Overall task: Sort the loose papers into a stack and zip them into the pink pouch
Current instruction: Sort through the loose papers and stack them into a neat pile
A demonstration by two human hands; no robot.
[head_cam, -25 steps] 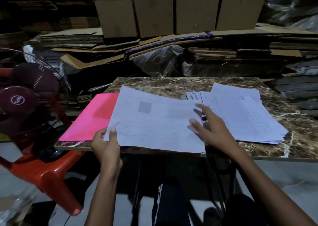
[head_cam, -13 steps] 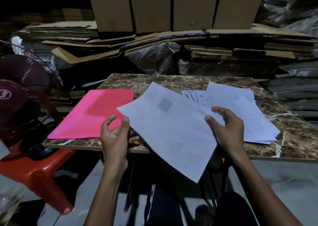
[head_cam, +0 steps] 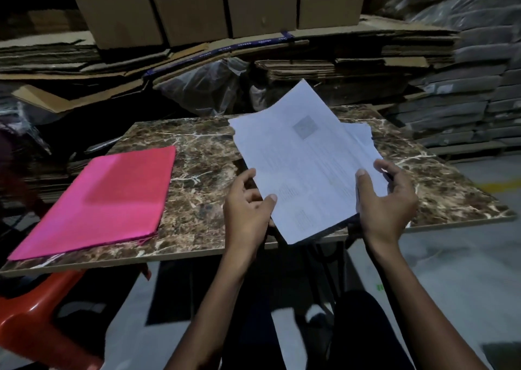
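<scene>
White printed paper sheets (head_cam: 307,166) now sit gathered in both hands above the brown marble desk (head_cam: 203,172), lifted off it; left hand (head_cam: 248,209) and right hand (head_cam: 386,200) pinch the edges. Flat pink pouch (head_cam: 107,200) waits left, untouched.

Left arm: extended forward from the lower frame, forearm bare.
Left hand (head_cam: 248,209): papers (head_cam: 307,172) are pinched at their left edge, thumb laid on top, fingers curled beneath.
Right arm: raised from the lower right, wrist bent slightly inward.
Right hand (head_cam: 386,203): the right edge of the papers is gripped, thumb pressed on the sheet, fingers curled behind.
</scene>
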